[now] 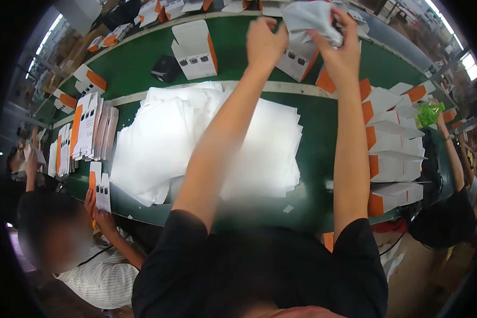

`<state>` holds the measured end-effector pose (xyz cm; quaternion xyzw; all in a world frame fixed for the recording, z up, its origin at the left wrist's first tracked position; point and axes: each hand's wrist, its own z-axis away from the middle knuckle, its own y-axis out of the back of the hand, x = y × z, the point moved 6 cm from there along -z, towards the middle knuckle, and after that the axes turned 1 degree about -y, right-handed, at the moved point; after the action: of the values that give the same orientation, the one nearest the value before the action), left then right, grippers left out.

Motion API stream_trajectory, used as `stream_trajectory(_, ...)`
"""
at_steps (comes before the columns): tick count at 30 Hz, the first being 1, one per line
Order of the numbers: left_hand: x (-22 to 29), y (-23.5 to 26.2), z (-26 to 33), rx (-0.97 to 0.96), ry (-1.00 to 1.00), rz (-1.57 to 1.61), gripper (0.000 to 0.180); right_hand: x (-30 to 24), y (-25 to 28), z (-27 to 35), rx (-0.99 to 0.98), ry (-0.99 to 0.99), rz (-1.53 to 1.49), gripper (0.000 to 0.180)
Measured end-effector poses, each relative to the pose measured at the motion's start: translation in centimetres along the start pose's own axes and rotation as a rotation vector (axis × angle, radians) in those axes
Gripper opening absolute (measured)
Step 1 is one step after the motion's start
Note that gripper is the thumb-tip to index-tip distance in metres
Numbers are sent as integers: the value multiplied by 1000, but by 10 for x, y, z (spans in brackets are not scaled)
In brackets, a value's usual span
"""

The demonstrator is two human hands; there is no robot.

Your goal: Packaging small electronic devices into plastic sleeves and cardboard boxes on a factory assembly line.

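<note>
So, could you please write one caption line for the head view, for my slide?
Both hands, left hand and right hand, hold a white plastic bag above a green conveyor belt, with white sheets stacked below.

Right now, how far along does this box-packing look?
Done: assembled white-and-orange boxes are stacked at the right. In hand: the left hand and right hand hold a crumpled white plastic bag above the green belt. Left: a large pile of white sheets and flat cartons.
</note>
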<state>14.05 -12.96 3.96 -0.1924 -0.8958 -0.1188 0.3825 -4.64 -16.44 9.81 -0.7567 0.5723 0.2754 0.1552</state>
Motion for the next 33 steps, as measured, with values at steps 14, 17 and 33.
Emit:
stream_trajectory(14,-41,-13,27,-459,331,-173,34,57,-2,-12,-497,53,844,47)
stream_trajectory(17,-50,-13,30,-496,371,-98,35,52,-5,-6,-442,52,848,48)
stream_trajectory(33,-81,-78,50,-785,264,148,95,64,-18,-7,-918,-106,1195,40)
